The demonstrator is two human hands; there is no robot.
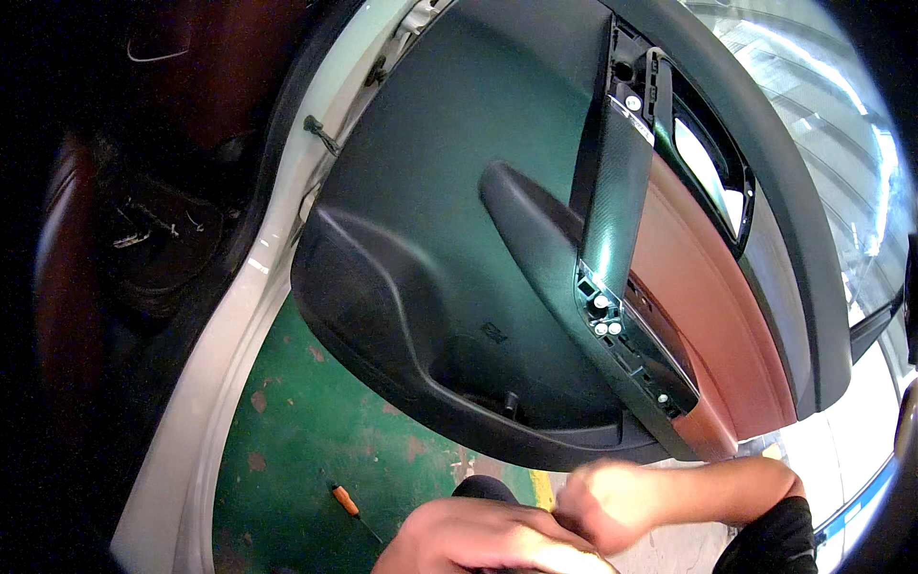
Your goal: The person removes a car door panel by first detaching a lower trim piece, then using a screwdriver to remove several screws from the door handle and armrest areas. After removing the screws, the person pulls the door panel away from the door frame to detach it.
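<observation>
An open car door with its inner trim panel fills the middle of the view. Along it runs a dark textured pull handle, its cover off at both ends so that silver screw heads show. My right hand is curled closed below the panel's lower corner, slightly blurred; whatever it may hold is hidden. Beside it, at the lower edge, lies my left hand, seen from the back and partly cut off. Its fingers are hidden. The two hands are close together, apparently touching.
An orange-handled screwdriver lies on the worn green floor. The white car door frame curves along the left, beside the dark cabin. A reddish-brown trim strip and the window glass are at the right.
</observation>
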